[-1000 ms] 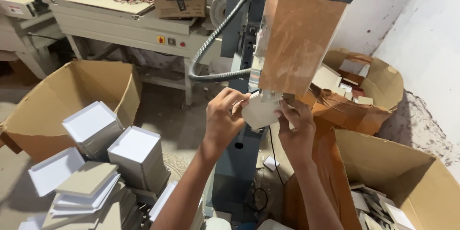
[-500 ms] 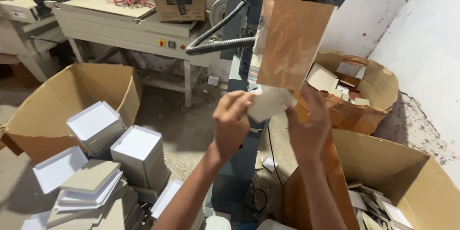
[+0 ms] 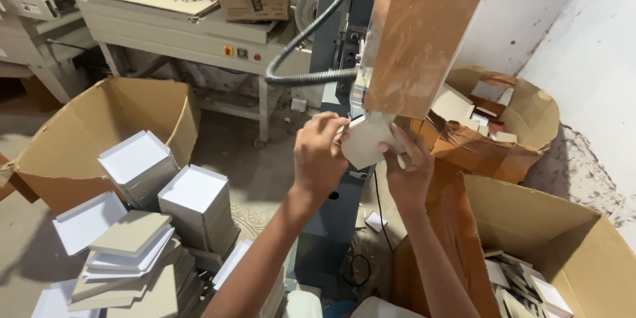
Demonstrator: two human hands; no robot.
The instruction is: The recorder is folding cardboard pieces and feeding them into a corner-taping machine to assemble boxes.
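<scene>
Both hands at frame centre: left hand (image 3: 321,152) and right hand (image 3: 405,169) each grip closed on a small grey cardboard piece (image 3: 366,140). It sits just under a rust-stained brown metal plate (image 3: 417,50). Stacks of white-topped grey box lids (image 3: 136,225) lie lower left.

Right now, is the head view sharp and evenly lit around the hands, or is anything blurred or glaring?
Head view: left hand, right hand and the grey card piece look fairly sharp, only slightly soft at the fingertips; the white wall is bright; the stacked trays sit in dimmer light; straight edges bend a little toward the frame's borders.
</scene>
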